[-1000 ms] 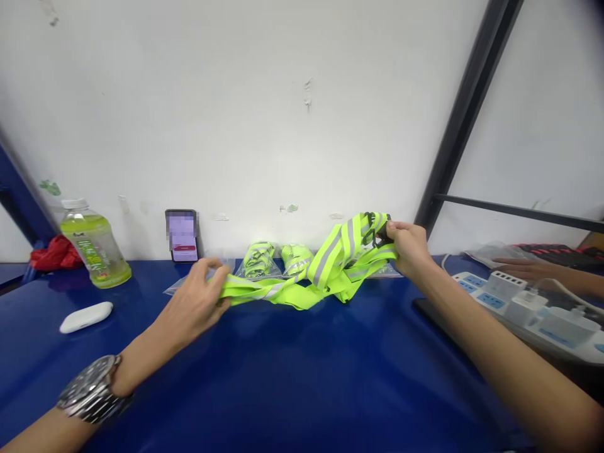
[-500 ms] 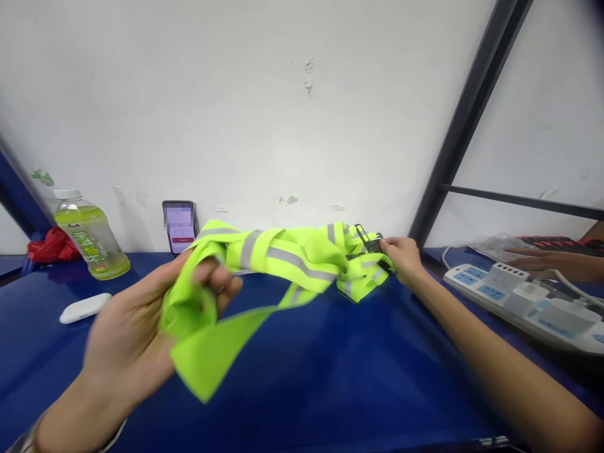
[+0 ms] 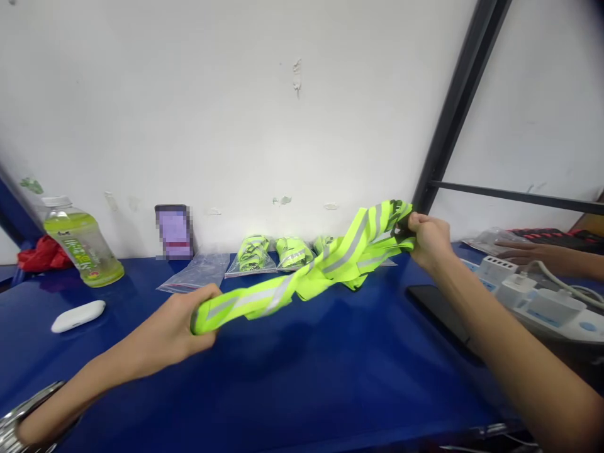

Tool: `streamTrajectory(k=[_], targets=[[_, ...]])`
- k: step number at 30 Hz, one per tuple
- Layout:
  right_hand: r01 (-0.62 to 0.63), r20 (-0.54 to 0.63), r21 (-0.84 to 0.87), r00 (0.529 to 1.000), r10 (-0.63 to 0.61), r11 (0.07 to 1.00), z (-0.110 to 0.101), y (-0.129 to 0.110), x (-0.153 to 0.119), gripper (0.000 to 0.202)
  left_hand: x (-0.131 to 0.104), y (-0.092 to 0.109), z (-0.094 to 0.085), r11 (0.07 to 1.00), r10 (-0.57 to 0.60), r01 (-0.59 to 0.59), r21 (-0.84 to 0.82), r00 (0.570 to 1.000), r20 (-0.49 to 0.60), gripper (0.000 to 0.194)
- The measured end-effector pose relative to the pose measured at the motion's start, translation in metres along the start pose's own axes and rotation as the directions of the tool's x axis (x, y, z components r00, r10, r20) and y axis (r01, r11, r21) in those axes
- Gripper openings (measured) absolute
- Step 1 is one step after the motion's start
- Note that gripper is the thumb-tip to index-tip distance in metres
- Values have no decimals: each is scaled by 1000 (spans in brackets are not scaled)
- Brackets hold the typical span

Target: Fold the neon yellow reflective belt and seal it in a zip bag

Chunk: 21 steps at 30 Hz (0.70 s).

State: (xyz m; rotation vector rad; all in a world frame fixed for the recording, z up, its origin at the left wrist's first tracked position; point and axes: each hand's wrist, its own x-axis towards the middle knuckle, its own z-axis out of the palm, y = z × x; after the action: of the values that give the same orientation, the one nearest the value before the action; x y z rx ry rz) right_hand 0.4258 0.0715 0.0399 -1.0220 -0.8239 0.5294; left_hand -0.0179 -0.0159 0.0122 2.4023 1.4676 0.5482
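Note:
Stretched between my two hands above the blue table [image 3: 302,371] is a fluorescent yellow-green reflective strap harness [image 3: 346,255] with silver-grey stripes. My left hand [image 3: 191,318] is closed around its looped left end. At the right, my right hand [image 3: 429,236] grips the bunched end, where black buckle parts show beside the fingers. The straps run slightly twisted and slope up toward the right. Behind them, along the wall, lie several clear bags with similar yellow-green strap bundles [image 3: 253,253]. An empty-looking clear zip bag [image 3: 201,272] lies left of these.
A phone [image 3: 174,231] leans on the wall. A drink bottle [image 3: 85,242], a red cloth-like thing [image 3: 47,253] and a white earbud case [image 3: 78,316] are at left. At right are a dark phone [image 3: 438,314], a power strip [image 3: 538,292] and another person's hand [image 3: 533,251].
My left hand has closed on the strap end, which hung loosely over its fingers before. My right hand has risen, and the harness is now pulled longer and straighter.

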Motion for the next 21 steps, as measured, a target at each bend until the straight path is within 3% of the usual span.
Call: streamTrajectory(k=[3, 6, 8, 10, 12, 14, 15, 16, 17, 18, 20, 21], targets=[[47, 51, 91, 997, -52, 995, 8, -15, -7, 18, 19, -23, 3, 930, 236, -153, 333, 946, -223, 17], [132, 35, 160, 990, -139, 978, 23, -37, -6, 17, 53, -30, -4, 779, 443, -237, 580, 863, -242, 21], [229, 4, 161, 973, -232, 960, 36, -55, -8, 15, 84, -27, -15, 704, 419, -177, 688, 886, -200, 26], [428, -58, 84, 904, -424, 900, 46, -73, -18, 14, 117, -22, -24, 708, 304, -108, 698, 939, -163, 29], [660, -107, -25, 745, -658, 751, 53, -82, -40, 10, 144, -19, -26, 758, 178, 25, 652, 954, -243, 36], [826, -59, -135, 545, -836, 548, 53, -77, -75, 9, 160, -19, -18, 772, 146, 42, 634, 960, -241, 46], [893, 118, -156, 442, -889, 423, 50, -69, -95, 16, 164, -20, -12, 778, 139, 35, 627, 964, -226, 51], [958, 388, -102, 287, -876, 269, 46, -57, -116, 23, 166, -21, -5, 786, 134, 26, 618, 969, -210, 53], [991, 641, -5, 107, -760, 135, 42, -43, -136, 27, 164, -21, 0, 794, 129, 23, 608, 970, -205, 52], [996, 805, 67, -16, -594, 65, 37, -27, -155, 28, 161, -21, 4, 803, 128, 23, 596, 970, -209, 48], [998, 925, 62, -50, -377, 20, 29, 1, -184, 27, 147, -15, 2, 818, 130, 34, 574, 961, -243, 38], [999, 952, 31, -23, -306, 20, 27, 11, -194, 27, 138, -8, -5, 836, 144, 33, 547, 949, -279, 34]])
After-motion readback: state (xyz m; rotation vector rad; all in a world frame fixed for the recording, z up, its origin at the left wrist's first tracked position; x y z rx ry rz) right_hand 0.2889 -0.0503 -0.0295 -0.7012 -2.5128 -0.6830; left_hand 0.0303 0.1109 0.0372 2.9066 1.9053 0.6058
